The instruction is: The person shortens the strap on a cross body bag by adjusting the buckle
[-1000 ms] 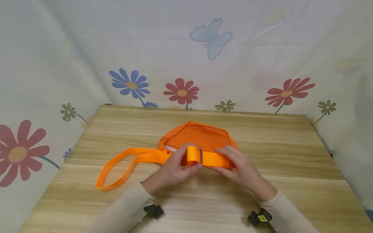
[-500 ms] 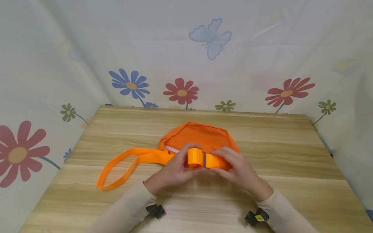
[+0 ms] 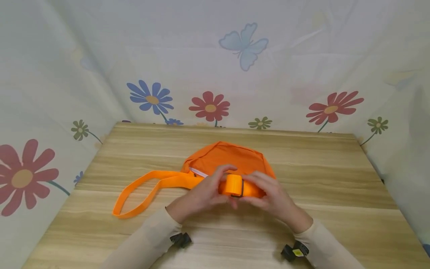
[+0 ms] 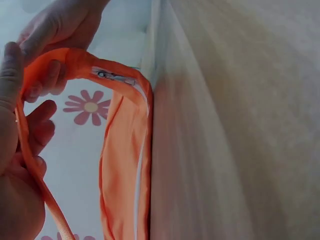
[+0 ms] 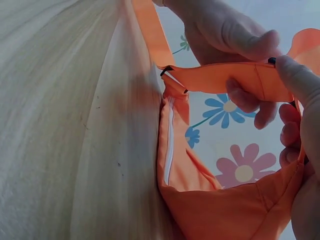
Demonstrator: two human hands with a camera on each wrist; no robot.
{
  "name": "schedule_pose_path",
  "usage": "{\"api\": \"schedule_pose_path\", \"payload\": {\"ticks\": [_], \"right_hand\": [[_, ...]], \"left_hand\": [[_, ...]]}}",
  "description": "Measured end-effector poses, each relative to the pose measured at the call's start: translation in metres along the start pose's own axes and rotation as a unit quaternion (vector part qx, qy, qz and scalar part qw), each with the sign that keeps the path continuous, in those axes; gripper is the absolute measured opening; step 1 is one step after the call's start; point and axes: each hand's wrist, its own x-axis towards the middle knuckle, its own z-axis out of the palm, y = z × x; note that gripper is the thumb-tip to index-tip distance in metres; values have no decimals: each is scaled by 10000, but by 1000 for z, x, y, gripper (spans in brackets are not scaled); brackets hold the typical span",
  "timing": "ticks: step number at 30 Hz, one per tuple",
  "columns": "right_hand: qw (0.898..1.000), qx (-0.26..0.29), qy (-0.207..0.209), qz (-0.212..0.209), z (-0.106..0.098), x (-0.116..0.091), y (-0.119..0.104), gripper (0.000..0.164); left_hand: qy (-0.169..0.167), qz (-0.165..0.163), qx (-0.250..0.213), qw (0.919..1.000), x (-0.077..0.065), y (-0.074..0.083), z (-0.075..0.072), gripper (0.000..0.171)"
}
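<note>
An orange sling bag [image 3: 231, 157] with a white zipper lies on the table, its body behind both hands. Its bright orange strap [image 3: 253, 188] is raised in front and threads through a dark slider buckle [image 3: 242, 187], with a folded loop of webbing [image 3: 233, 184] standing out just left of the buckle. My left hand [image 3: 205, 190] curls its thumb and fingers about the strap on the loop's side. On the buckle's right, my right hand [image 3: 279, 196] pinches the strap between thumb and fingers. The right wrist view shows left fingers [image 5: 245, 97] under the strap and its thumb above.
A long loop of the same strap [image 3: 129, 194] lies on the wood-grain table [image 3: 319, 168] at left. A pale cloth wall [image 3: 188, 56] printed with flowers stands behind and at both sides. Each wrist carries a small dark camera [image 3: 181, 240].
The folded loop and buckle have shifted slightly right and down, and the buckle has turned. My left fingers have spread a little around the loop; the right hand stays on the strap.
</note>
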Motion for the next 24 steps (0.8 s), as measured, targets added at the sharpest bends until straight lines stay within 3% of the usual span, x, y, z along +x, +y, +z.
{"api": "schedule_pose_path", "payload": {"ticks": [3, 7, 10, 14, 24], "right_hand": [[9999, 69, 102, -80, 0, 0, 1, 52], [9997, 145, 129, -139, -1, 0, 2, 51], [9997, 86, 112, -200, -2, 0, 2, 50], [9998, 87, 104, -152, -3, -3, 4, 49], [9994, 349, 74, -34, -7, -5, 7, 46]], "left_hand": [[-29, -59, 435, 9990, 1, 1, -4, 85], [-26, -40, 1176, 9931, -2, 0, -6, 62], [15, 29, 1386, 9903, -5, -1, -8, 57], [124, 81, 1263, 9919, -6, -2, -9, 62], [306, 56, 970, 9948, -12, -4, -13, 54]]}}
